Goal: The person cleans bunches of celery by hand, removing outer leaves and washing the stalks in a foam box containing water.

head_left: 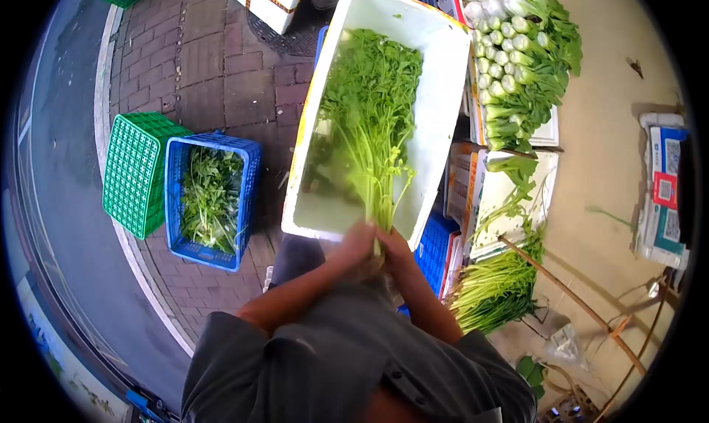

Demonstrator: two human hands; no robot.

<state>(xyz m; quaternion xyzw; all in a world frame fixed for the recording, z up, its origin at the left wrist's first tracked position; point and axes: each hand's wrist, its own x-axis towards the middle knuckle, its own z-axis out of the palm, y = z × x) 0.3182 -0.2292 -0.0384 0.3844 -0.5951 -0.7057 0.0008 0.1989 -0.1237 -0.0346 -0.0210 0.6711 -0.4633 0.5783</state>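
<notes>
At the near rim of the white foam box [444,113], the left hand [357,243] and right hand [396,250] close around the stems [379,198] of the leafy greens [377,76], whose tops lie inside; moving them would call for keeping the stems together

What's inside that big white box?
The white box holds leafy greens, gripped by the left hand and right hand. What looks like murky water shows beside them. The bottom beneath the leaves is covered.
</notes>
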